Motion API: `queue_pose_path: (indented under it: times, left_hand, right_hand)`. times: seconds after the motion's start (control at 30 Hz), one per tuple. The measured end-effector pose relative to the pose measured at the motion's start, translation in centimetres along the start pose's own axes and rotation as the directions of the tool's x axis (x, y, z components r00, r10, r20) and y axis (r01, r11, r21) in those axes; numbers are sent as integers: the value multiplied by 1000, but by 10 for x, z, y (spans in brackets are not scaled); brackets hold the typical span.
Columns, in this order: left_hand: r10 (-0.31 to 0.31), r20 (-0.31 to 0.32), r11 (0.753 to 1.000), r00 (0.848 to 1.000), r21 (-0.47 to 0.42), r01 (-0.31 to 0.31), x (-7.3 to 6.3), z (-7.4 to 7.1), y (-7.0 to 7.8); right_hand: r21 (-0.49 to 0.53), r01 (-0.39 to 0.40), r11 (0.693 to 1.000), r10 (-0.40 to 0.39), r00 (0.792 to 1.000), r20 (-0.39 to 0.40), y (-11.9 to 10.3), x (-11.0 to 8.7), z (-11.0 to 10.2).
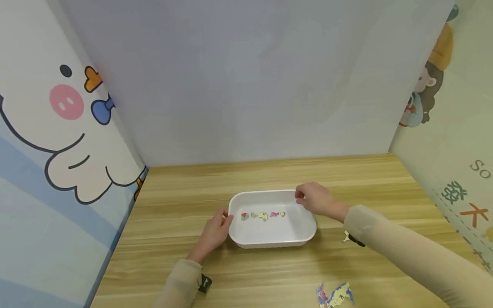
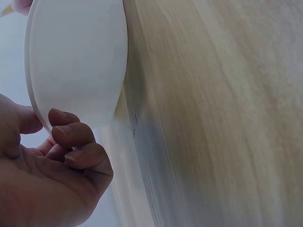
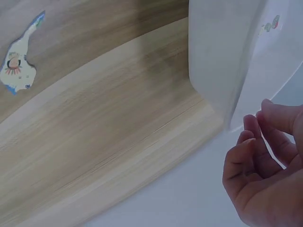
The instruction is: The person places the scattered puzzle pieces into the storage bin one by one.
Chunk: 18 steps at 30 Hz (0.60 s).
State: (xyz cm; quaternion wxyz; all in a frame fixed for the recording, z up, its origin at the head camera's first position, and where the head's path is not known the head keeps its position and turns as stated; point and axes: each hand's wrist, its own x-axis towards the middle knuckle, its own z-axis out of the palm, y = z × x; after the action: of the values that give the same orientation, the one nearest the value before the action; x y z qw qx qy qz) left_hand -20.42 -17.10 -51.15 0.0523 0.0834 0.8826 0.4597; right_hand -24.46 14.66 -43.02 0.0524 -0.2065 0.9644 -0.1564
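Observation:
A white, shallow plastic tray point(image 1: 274, 237) with rounded corners sits on the wooden table. Along its floor runs a row of several small coloured cutouts, among them a red-and-green one point(image 1: 244, 216) and a yellow one point(image 1: 263, 216). At the tray's left side my left hand point(image 1: 216, 229) grips the rim between thumb and curled fingers. My right hand point(image 1: 313, 197) is at the back right corner, pinching the rim with the thumb on the inner side. In the right wrist view, the right hand's fingertips point(image 3: 251, 122) lie against the rim's outside.
Blue-and-yellow paper cutouts point(image 1: 339, 295) lie on the table point(image 1: 185, 192) at the front right. A small pale cutout point(image 1: 345, 236) is beside the right sleeve. A plain pale wall point(image 1: 254, 85) stands behind the table, with cartoon-printed panels point(image 1: 42, 128) on both sides.

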Motion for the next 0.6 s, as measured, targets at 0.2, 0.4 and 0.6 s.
queue_pose_path:
  times: [0.2,0.4,0.6]
  left_hand:
    - [2,-16,1000,1000,20,-2,0,0,1]
    - [-11,-15,1000,1000,26,11,2,2,1]
    - [-8,-15,999,1000,35,9,3,4,1]
  right_hand:
    - [21,-7,1000,7,1000,-21,13,-10,-6]
    - [47,-36,998,37,999,-32,28,-21,-8]
    - [85,-60,995,63,997,-39,43,-36,-12]
